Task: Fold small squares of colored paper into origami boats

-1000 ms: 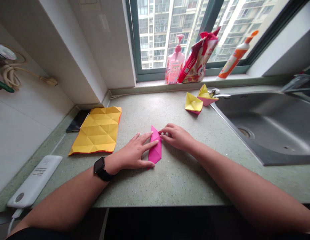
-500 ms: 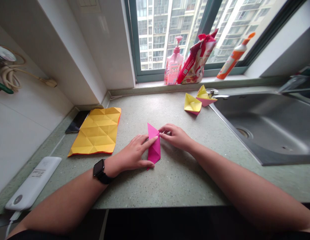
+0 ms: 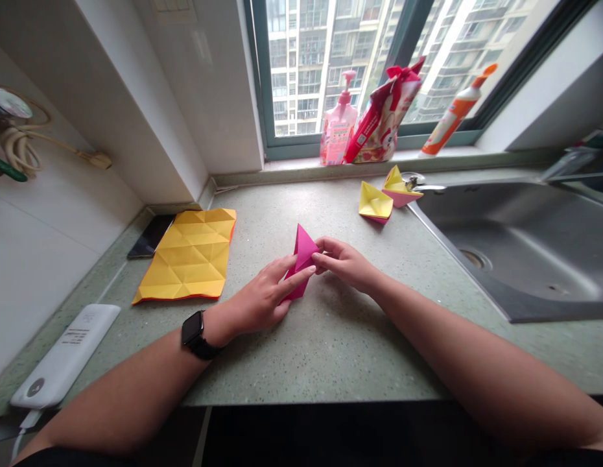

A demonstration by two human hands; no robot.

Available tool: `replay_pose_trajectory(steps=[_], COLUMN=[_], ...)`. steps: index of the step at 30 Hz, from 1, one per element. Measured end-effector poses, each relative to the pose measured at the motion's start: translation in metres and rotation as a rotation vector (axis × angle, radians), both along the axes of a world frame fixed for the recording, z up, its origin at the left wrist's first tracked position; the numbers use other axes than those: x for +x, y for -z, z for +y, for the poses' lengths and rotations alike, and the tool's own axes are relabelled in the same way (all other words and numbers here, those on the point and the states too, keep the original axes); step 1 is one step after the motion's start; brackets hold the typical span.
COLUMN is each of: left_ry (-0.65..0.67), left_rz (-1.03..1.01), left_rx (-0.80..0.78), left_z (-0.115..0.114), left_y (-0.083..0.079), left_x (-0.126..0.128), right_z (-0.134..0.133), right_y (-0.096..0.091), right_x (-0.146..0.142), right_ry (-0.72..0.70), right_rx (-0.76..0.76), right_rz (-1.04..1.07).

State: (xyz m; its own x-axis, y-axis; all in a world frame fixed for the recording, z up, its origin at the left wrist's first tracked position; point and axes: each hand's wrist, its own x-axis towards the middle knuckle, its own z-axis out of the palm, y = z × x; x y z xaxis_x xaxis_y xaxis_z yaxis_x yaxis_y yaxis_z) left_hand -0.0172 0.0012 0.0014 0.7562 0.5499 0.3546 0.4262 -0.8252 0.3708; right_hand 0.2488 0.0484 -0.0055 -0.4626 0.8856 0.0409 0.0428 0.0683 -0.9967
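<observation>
A folded piece of magenta origami paper [image 3: 305,250] is between my hands above the middle of the counter, its pointed tip toward the window. My left hand [image 3: 265,288], with a black watch at the wrist, grips its left and lower part, index finger laid across the front. At the paper's right edge, my right hand [image 3: 344,263] pinches it between thumb and fingers. The fingers behind the paper are partly hidden.
Creased yellow-orange paper sheets [image 3: 187,256] lie left, partly over a dark phone [image 3: 150,235]. A white power bank [image 3: 68,353] is nearer me. Two folded yellow-pink paper pieces [image 3: 375,202] stand by the steel sink [image 3: 515,259]. A pink pump bottle [image 3: 338,130] stands on the sill.
The magenta paper has tilted up and turned, its tip shifting right and away from me. My left thumb has moved up and left along it; my right fingers have closed on its right edge.
</observation>
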Motion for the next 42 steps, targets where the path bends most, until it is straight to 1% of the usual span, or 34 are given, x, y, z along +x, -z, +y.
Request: replay_pose_trajectory(steps=[2, 4, 6, 9, 11, 13, 15, 18, 21, 24, 28, 30, 32, 34, 36, 38, 39, 40, 42], left_ry=[0.012, -0.004, -0.057, -0.189, -0.291, -0.384, -0.430, -0.444, -0.479, -0.477, -0.440, -0.441, -0.445, -0.448, -0.446, -0.441, -0.438, -0.436, -0.432], left_rz=[-0.062, -0.119, -0.172, -0.247, -0.262, -0.245, -0.215, -0.218, -0.242, -0.255, -0.260, -0.256, -0.251, -0.242, -0.233, -0.228, -0.225, -0.223, -0.215], left_rx=[0.027, 0.052, 0.078, 0.102, 0.077, 0.011, -0.068, -0.116, -0.085, -0.057, -0.065, -0.072, -0.076, -0.079, -0.080, -0.079, -0.079, -0.078, -0.080], left_z=[0.000, 0.001, 0.002, 0.006, 0.009, 0.012, 0.014, 0.017, 0.018, 0.019, 0.019, 0.019, 0.018, 0.018, 0.018, 0.018, 0.018, 0.017, 0.016], left_y=[-0.001, -0.004, -0.007, -0.009, -0.009, -0.009, -0.011, -0.015, -0.016, -0.014, -0.012, -0.012, -0.012, -0.013, -0.013, -0.014, -0.014, -0.014, -0.014], left_x=[0.000, 0.000, 0.000, -0.003, -0.004, -0.006, -0.006, -0.006, -0.007, -0.007, -0.007, -0.007, -0.007, -0.007, -0.007, -0.006, -0.006, -0.006, -0.005], right_z=[0.001, 0.001, 0.002, 0.002, 0.003, 0.005, 0.006, 0.009, 0.014, 0.017, 0.015, 0.014, 0.014, 0.015, 0.017, 0.016, 0.014, 0.012, 0.005], right_y=[0.001, 0.002, 0.002, 0.001, 0.000, 0.000, 0.001, 0.003, 0.005, 0.007, 0.009, 0.011, 0.011, 0.010, 0.007, 0.002, -0.001, -0.004, -0.007], right_x=[0.001, 0.001, 0.001, 0.001, 0.001, 0.001, 0.001, 0.004, 0.008, 0.010, 0.007, 0.005, 0.005, 0.007, 0.009, 0.012, 0.012, 0.013, 0.011], right_ry=[0.027, 0.057, 0.090, 0.154, 0.208, 0.251, 0.275, 0.309, 0.401, 0.480, 0.457, 0.435, 0.449, 0.510, 0.599, 0.691, 0.721, 0.730, 0.675], right_rx=[-0.016, -0.019, -0.018, -0.015, -0.009, -0.002, 0.012, 0.061, 0.125, 0.174, 0.221, 0.231, 0.235, 0.240, 0.263, 0.345, 0.419, 0.511, 0.713], right_rz=[0.051, 0.084, 0.103, 0.138, 0.165, 0.188, 0.198, 0.171, 0.142, 0.149, 0.094, 0.056, 0.057, 0.093, 0.129, 0.122, 0.091, 0.042, -0.090])
